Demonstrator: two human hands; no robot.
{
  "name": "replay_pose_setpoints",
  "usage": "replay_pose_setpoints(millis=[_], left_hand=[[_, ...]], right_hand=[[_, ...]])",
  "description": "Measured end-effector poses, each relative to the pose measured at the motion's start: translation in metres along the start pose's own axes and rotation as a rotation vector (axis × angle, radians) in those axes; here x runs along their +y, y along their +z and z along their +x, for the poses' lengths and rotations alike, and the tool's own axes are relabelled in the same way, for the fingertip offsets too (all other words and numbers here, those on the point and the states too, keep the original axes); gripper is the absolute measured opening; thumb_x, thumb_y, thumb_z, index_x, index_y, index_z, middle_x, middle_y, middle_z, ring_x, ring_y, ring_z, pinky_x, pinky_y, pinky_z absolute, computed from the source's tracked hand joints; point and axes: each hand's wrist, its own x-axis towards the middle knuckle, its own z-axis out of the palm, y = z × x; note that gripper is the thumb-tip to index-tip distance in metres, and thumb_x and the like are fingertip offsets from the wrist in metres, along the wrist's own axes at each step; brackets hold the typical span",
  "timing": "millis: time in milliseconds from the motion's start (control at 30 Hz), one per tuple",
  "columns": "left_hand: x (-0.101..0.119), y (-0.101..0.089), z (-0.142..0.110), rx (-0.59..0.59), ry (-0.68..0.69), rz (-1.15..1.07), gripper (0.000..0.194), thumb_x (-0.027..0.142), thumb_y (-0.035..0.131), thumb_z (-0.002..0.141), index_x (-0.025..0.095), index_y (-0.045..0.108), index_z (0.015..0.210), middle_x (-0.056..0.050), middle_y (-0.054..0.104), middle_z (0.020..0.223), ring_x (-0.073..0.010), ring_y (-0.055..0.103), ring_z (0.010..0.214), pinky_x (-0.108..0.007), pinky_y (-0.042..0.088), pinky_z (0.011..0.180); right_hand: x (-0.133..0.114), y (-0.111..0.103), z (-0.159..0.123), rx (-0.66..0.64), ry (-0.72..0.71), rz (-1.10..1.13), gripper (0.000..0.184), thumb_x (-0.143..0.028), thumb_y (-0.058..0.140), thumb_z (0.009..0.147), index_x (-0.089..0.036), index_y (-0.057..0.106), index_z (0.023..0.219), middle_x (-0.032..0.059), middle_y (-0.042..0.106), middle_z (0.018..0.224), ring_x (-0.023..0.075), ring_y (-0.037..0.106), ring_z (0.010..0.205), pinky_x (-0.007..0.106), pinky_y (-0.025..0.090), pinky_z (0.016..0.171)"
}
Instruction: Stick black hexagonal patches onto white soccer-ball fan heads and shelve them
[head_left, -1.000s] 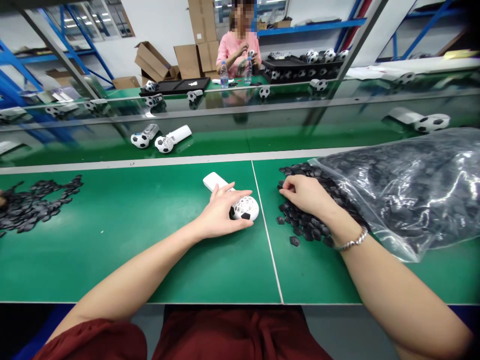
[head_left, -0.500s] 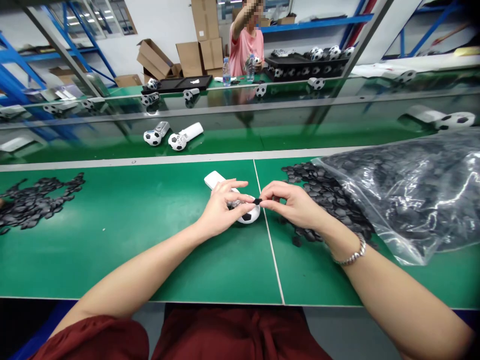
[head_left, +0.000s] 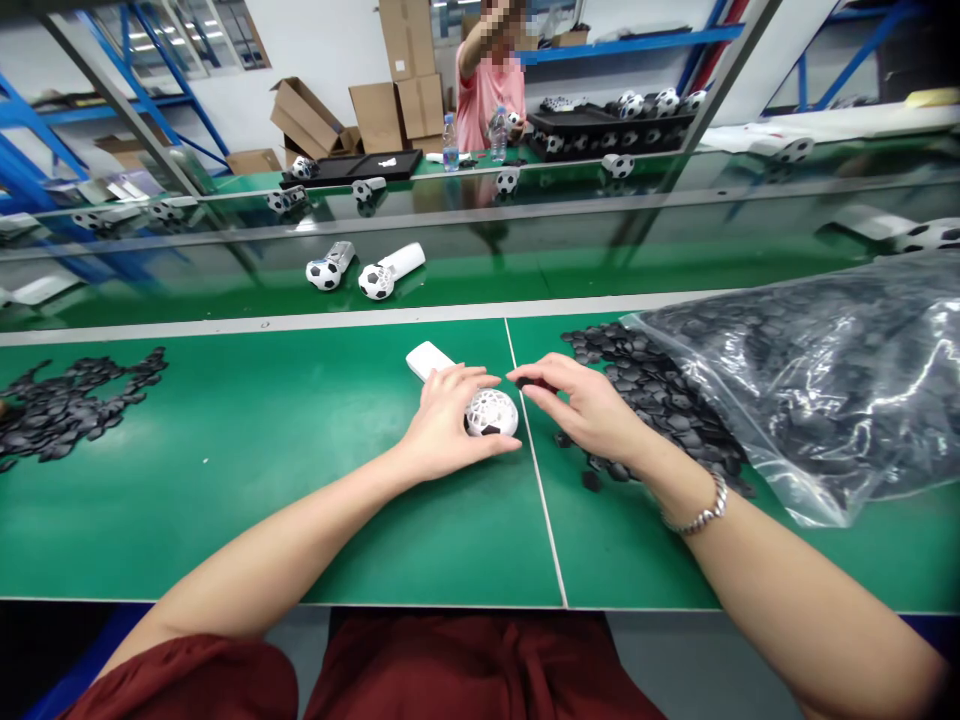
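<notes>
The football-shaped fan [head_left: 491,412] lies on the green tabletop [head_left: 262,470], its white handle pointing away from the person and its round head just left of the white seam line. The left hand [head_left: 442,425] cups that head, fingers curled over it and thumb along its near side. Immediately right of the fan, the right hand [head_left: 581,400] pinches a small black patch [head_left: 525,382] between thumb and forefinger, close to the head but not quite on it. One black patch shows on the near side of the head; most of the white lattice looks bare, so the covering seems barely begun, with many patches left to seat. Right of the fan lies a loose heap of black patches [head_left: 645,385], spilling from a clear plastic bag [head_left: 810,370]. Beyond the fan, two finished fans [head_left: 360,272] rest on the conveyor belt. No brand, label or writing can be read.
</notes>
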Motion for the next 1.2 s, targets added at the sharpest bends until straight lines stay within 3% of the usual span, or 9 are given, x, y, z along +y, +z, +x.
replay_pose_setpoints(millis=[167, 267, 333, 467, 633, 833, 1067, 1200], left_hand=[[-0.004, -0.007, 0.002, -0.192, 0.025, 0.038, 0.059, 0.041, 0.068, 0.066, 0.024, 0.048, 0.119, -0.006, 0.051, 0.124, -0.0326, 0.017, 0.132, -0.058, 0.004, 0.106], [-0.008, -0.015, 0.005, -0.317, 0.052, -0.046, 0.062, 0.033, 0.066, 0.067, 0.024, 0.043, 0.124, -0.004, 0.045, 0.132, -0.031, 0.009, 0.135, -0.056, 0.008, 0.107], [-0.009, -0.017, 0.005, -0.341, 0.06, -0.094, 0.062, 0.027, 0.063, 0.068, 0.022, 0.041, 0.125, -0.005, 0.041, 0.135, -0.0296, 0.006, 0.136, -0.051, 0.013, 0.108], [-0.007, -0.016, 0.004, -0.331, 0.061, -0.127, 0.061, 0.021, 0.061, 0.066, 0.017, 0.042, 0.124, -0.007, 0.041, 0.134, -0.0286, 0.005, 0.136, -0.046, 0.015, 0.11], [-0.006, -0.013, 0.003, -0.304, 0.055, -0.163, 0.06, 0.019, 0.063, 0.065, 0.018, 0.043, 0.121, -0.006, 0.044, 0.132, -0.0289, 0.006, 0.136, -0.047, 0.015, 0.11], [-0.004, -0.006, 0.002, -0.208, 0.007, -0.198, 0.05, 0.036, 0.065, 0.07, 0.019, 0.049, 0.114, -0.007, 0.05, 0.127, -0.0283, 0.007, 0.136, -0.047, 0.019, 0.109], [-0.002, 0.0, 0.001, -0.138, -0.02, -0.193, 0.041, 0.028, 0.065, 0.07, 0.02, 0.052, 0.108, -0.006, 0.052, 0.123, -0.0276, 0.012, 0.135, -0.048, 0.022, 0.107], [0.0, 0.0, 0.002, -0.143, -0.005, -0.21, 0.036, 0.022, 0.062, 0.07, 0.02, 0.053, 0.104, -0.004, 0.054, 0.119, -0.0255, 0.012, 0.136, -0.046, 0.02, 0.108]], right_hand=[[0.004, 0.002, 0.0, -0.012, 0.168, 0.132, 0.012, -0.026, 0.052, 0.08, -0.018, 0.058, 0.086, 0.0021, 0.062, 0.081, 0.0139, 0.056, 0.072, 0.027, 0.045, 0.067], [0.002, 0.002, 0.001, -0.028, 0.191, 0.162, 0.013, -0.029, 0.055, 0.078, -0.018, 0.06, 0.081, 0.0027, 0.059, 0.08, 0.014, 0.053, 0.072, 0.027, 0.044, 0.064], [0.0, 0.001, 0.001, -0.05, 0.217, 0.226, 0.015, -0.031, 0.056, 0.077, -0.017, 0.059, 0.081, 0.0021, 0.057, 0.077, 0.0131, 0.051, 0.068, 0.026, 0.043, 0.061], [-0.004, -0.001, 0.001, -0.174, 0.288, 0.409, 0.018, -0.034, 0.059, 0.075, -0.016, 0.056, 0.08, 0.0007, 0.056, 0.072, 0.0118, 0.05, 0.064, 0.026, 0.042, 0.06], [-0.005, 0.001, 0.001, -0.28, 0.29, 0.44, 0.018, -0.033, 0.06, 0.074, -0.016, 0.059, 0.075, 0.0003, 0.057, 0.072, 0.0114, 0.049, 0.064, 0.026, 0.041, 0.062], [-0.003, 0.009, 0.0, -0.22, 0.313, 0.447, 0.016, -0.031, 0.063, 0.071, -0.016, 0.059, 0.073, 0.0005, 0.06, 0.072, 0.0124, 0.052, 0.067, 0.027, 0.043, 0.065], [0.0, 0.015, 0.0, -0.177, 0.287, 0.458, 0.017, -0.031, 0.066, 0.07, -0.016, 0.058, 0.071, -0.0006, 0.058, 0.069, 0.0116, 0.051, 0.065, 0.026, 0.043, 0.063], [0.0, 0.016, 0.002, -0.175, 0.35, 0.54, 0.023, -0.032, 0.07, 0.065, -0.016, 0.055, 0.072, -0.0024, 0.054, 0.067, 0.0097, 0.049, 0.061, 0.025, 0.042, 0.059]])
